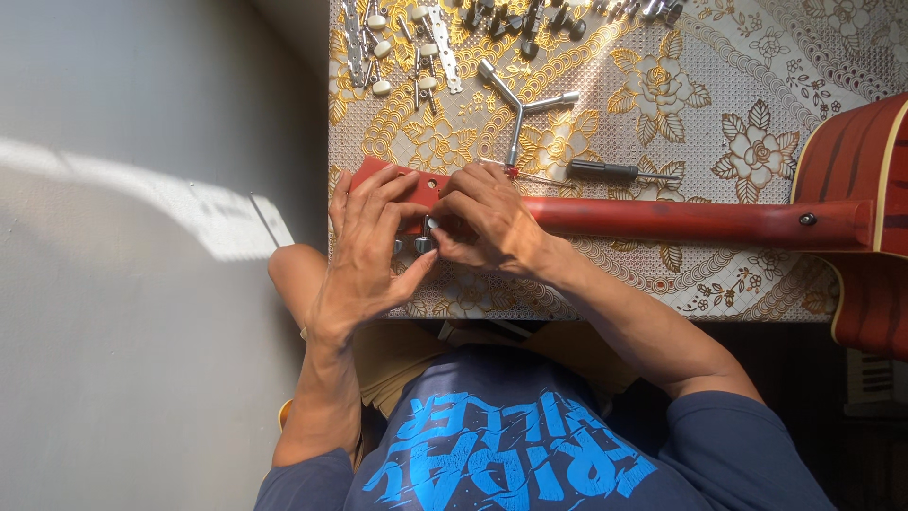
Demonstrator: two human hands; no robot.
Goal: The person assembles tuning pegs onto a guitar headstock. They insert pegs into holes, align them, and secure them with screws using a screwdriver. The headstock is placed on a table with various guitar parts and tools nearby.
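Note:
A red guitar lies face down across the table, its neck (681, 220) running left to the headstock (416, 185). My left hand (364, 251) lies over the headstock's near edge, fingers spread on the red wood and thumb under a metal tuning peg (423, 244). My right hand (482, 222) is curled over the same spot, its fingertips pinched on the tuning pegs beside my left thumb. The guitar body (865, 189) sticks out at the right edge.
A gold floral cloth (738, 104) covers the table. A three-armed metal wrench (518, 106) and a black-handled screwdriver (615, 171) lie just beyond the neck. Several tuner strips and pegs (407, 47) are scattered at the far left. A grey floor (142, 284) lies left.

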